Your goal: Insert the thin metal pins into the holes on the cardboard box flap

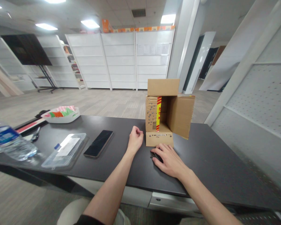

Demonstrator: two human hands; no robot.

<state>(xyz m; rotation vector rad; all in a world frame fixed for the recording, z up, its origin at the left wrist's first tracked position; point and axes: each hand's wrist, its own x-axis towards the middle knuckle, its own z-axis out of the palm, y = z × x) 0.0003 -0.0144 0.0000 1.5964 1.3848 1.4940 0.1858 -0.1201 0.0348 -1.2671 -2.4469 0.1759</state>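
An open cardboard box (151, 117) lies on its side on the dark desk, its opening toward me. Small grey round bits dot its left flap, and a row of small dark bits lines the lower flap (159, 139). My left hand (135, 139) rests just left of the box, fingers curled together; whatever they may hold is hidden. Palm down, my right hand (168, 160) lies in front of the lower flap, fingers stretched and thumb apart. Beside its fingertips are small dark pieces (152, 154), too small to name, partly covered by the hand.
Left on the desk (213, 165) are a black phone (98, 143), a clear plastic case (65, 150), a water bottle (11, 140) lying tilted, a pen (36, 134) and a white basket (61, 118) with colourful contents. A perforated partition (259, 103) stands at the right.
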